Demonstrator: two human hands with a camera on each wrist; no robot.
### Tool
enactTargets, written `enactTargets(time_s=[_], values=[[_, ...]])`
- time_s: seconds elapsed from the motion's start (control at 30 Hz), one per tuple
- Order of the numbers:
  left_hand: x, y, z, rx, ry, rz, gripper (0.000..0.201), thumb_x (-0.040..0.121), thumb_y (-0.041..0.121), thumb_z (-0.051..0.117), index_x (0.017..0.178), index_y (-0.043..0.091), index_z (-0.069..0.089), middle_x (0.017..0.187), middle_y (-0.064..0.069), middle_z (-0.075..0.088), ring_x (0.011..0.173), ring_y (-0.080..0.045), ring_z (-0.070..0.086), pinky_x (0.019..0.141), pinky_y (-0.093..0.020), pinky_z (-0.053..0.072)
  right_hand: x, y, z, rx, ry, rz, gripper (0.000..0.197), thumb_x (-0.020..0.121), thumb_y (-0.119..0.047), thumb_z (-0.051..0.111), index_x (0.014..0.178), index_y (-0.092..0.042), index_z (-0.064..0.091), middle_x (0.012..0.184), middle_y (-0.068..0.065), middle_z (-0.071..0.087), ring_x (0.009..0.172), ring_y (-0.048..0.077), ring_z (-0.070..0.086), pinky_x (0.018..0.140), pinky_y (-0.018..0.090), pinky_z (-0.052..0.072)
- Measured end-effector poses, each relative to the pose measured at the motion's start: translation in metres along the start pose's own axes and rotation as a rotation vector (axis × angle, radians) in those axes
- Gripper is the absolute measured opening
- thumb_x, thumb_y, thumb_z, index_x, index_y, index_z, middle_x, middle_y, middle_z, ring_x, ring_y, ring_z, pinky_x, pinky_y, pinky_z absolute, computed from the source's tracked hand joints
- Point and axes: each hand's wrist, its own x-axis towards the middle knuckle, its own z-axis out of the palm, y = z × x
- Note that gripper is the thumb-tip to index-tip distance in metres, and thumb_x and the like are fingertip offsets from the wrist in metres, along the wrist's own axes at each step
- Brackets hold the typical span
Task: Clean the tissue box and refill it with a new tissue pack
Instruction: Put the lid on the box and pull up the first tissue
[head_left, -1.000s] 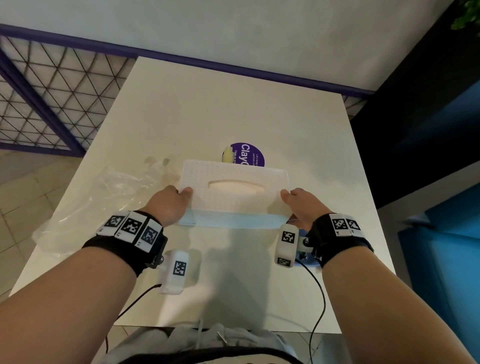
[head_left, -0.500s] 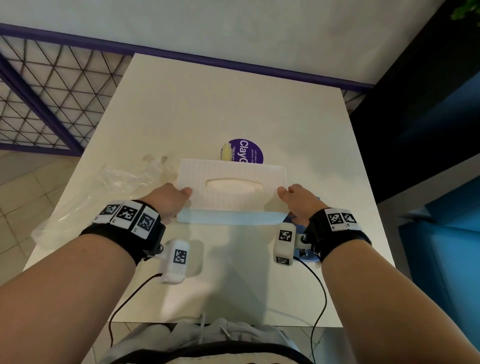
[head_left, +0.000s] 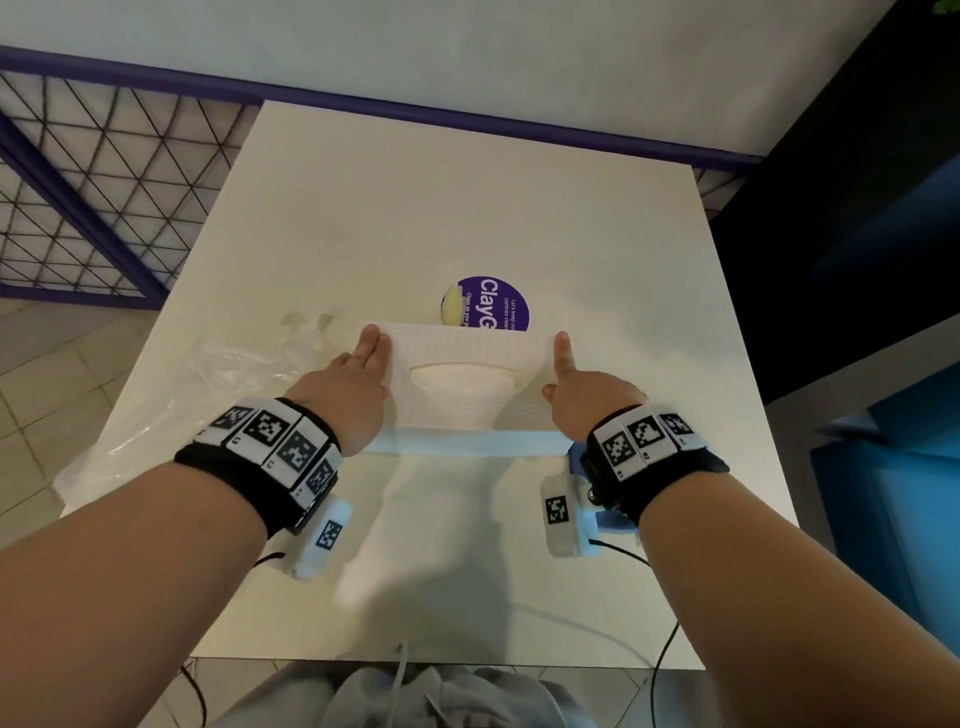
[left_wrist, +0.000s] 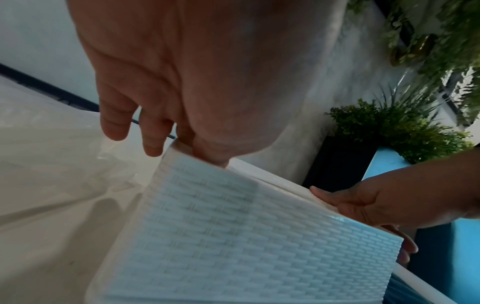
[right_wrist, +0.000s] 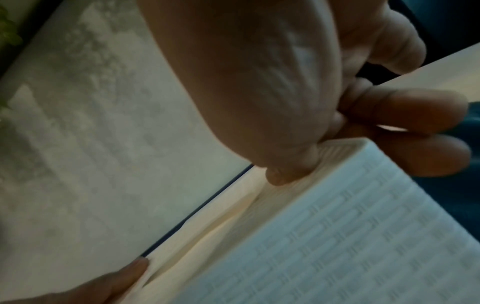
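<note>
Head view: both hands, left hand (head_left: 345, 395) and right hand (head_left: 584, 392), hold the tissue box (head_left: 467, 379) with fingers; uneven pushing could tip it.

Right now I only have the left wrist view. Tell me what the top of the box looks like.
Observer: In the head view, the box has an oval slot in its top, with white tissue showing in it.
Operator: Give me what sits behind it.
Observer: A round purple sticker on the table, partly hidden by the box's far edge.
Operator: Now check along the near edge.
Observer: A pale blue strip shows just below that edge. I cannot tell what it is.
</note>
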Motion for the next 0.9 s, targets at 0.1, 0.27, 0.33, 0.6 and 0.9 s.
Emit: enactTargets(time_s=[0.1,0.27,0.33,0.6,0.9], values=[[-0.005,0.004,-0.004,-0.001,0.0,-0.005,0.062,0.102,0.016,0.021,0.15,0.014,-0.018,0.157,0.003,-0.028,0.146,-0.024,0.021,0.112,-0.041,0.031,-0.002,-0.004,0.003,-0.03,0.006,0.055,0.068,0.099,-0.035,0.025,0.144,-0.034,-0.027,0.13,0.012,0.059,0.121,0.036,0.052,0.109,0.061,0.023],[-0.005,0.012,-0.007,-0.014,0.051,-0.025,0.057,0.101,0.003,0.024,0.151,-0.002,-0.003,0.156,-0.007,-0.029,0.148,-0.021,0.013,0.107,-0.035,0.038,-0.006,-0.016,0.023,0.11,0.568,-0.215,0.036,0.095,-0.026,0.044,0.13,-0.022,0.05,0.148,0.011,0.035,0.129,0.038,0.039,0.113,0.053,0.023],[-0.002,0.013,-0.009,-0.046,0.06,-0.027,0.06,0.099,0.0,0.025,0.151,-0.001,-0.005,0.156,-0.007,-0.03,0.149,-0.02,0.007,0.106,-0.035,0.04,-0.007,-0.03,0.029,0.284,0.558,-0.278,0.028,0.095,-0.032,0.044,0.112,-0.025,0.065,0.153,0.01,0.03,0.14,0.033,0.027,0.119,0.051,0.012],[0.0,0.016,-0.01,-0.008,0.043,-0.037,0.069,0.097,-0.004,0.028,0.15,0.005,-0.016,0.157,-0.003,-0.03,0.141,-0.023,0.032,0.09,-0.032,0.041,0.014,-0.067,0.025,0.059,0.191,-0.067,0.055,0.09,-0.045,0.016,0.145,-0.041,0.023,0.156,0.005,-0.03,0.144,0.033,-0.026,0.109,0.069,-0.01],[0.019,0.002,0.001,0.006,0.051,0.028,0.068,0.089,-0.004,0.03,0.151,0.0,0.001,0.157,-0.007,-0.031,0.148,-0.02,0.014,0.093,-0.034,0.044,0.011,-0.079,0.018,0.211,0.21,-0.032,0.038,0.081,-0.055,0.043,0.114,-0.05,0.062,0.16,-0.001,-0.017,0.146,0.031,-0.02,0.105,0.068,-0.016]])
